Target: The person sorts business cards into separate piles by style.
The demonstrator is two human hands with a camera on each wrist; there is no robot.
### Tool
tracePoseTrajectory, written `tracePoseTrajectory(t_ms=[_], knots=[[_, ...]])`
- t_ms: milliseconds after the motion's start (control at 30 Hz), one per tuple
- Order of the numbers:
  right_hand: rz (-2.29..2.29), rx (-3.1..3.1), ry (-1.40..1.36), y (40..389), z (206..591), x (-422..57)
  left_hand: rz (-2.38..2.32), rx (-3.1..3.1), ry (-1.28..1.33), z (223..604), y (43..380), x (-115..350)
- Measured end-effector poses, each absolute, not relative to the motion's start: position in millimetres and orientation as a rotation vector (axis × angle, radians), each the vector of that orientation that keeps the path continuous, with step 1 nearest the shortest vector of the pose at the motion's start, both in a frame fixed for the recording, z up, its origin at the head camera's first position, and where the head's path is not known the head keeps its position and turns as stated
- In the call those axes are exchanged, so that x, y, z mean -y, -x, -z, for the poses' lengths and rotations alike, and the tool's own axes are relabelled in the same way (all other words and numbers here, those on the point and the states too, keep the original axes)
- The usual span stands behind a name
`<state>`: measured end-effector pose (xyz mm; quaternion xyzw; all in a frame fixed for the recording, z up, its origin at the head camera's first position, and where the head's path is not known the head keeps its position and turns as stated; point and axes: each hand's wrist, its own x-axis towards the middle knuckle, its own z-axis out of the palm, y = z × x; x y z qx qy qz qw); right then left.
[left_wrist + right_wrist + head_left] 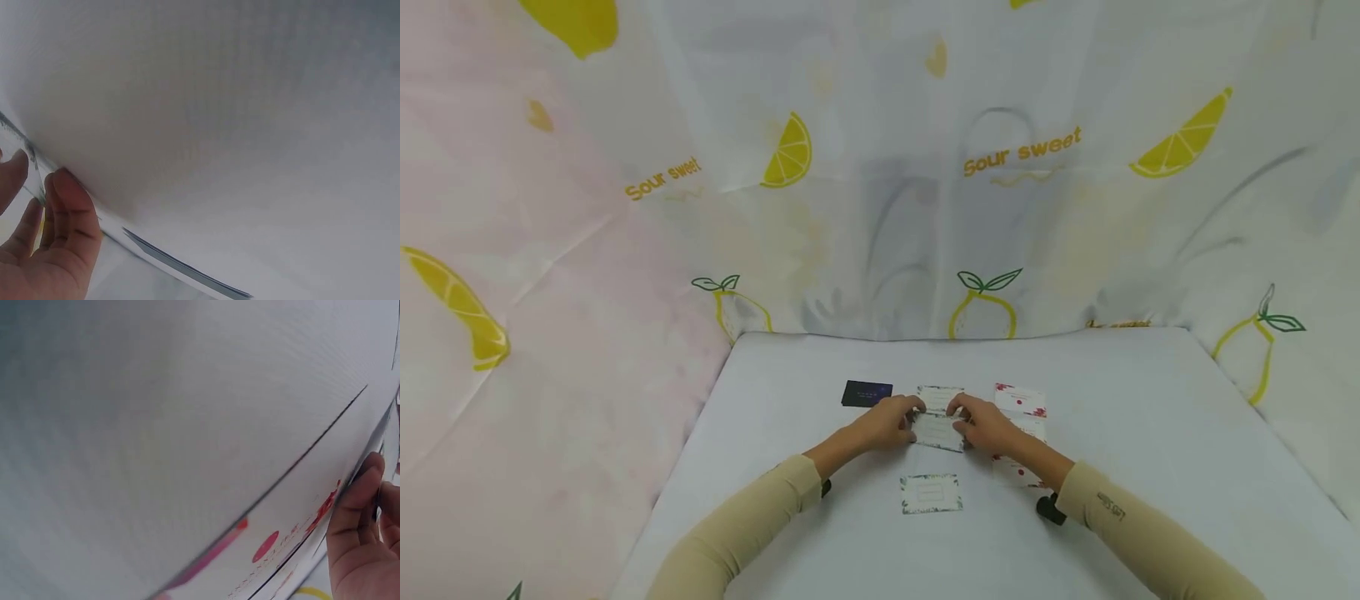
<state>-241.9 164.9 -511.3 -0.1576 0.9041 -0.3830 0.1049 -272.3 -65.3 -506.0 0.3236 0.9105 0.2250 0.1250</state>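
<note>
A white card with a green leaf border (937, 432) lies between my hands, just below a similar leaf-bordered card (940, 395). My left hand (889, 422) pinches its left edge between thumb and fingers. The right hand (988, 425) grips the opposite edge the same way. Nearer to me on the table is another leaf-bordered card (931, 494), apart from both hands. In the left wrist view the fingers of the left hand (59, 253) are curled by the card's edge. The right wrist view has the right hand (359, 537) beside a red-patterned card (275, 540).
Dark cards (867, 392) lie beyond my left hand. A column of white cards with red flowers runs down the right, its top card (1020, 400) in full view and the lower ones partly behind my right arm. A lemon-print curtain (880, 208) hangs behind the white table (775, 517).
</note>
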Motion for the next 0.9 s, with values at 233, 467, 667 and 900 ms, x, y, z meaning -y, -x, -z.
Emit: tracePoseTrajectory(t_ms=[233,467,667,900], knots=[[1.271,-2.534,0.492,248,511,-172,-0.64,-2.674,-1.073,502,276,66],[1.385,-2.404,0.383,252,512,-179,-0.598,-2.664,-1.11,499,276,63],[1.317,-2.557,0.442,250,510,-179,-0.603,-2.641,-1.112,497,276,63],[1.021,-2.821,0.634,242,509,-176,-0.577,-2.639,-1.137,497,278,63]])
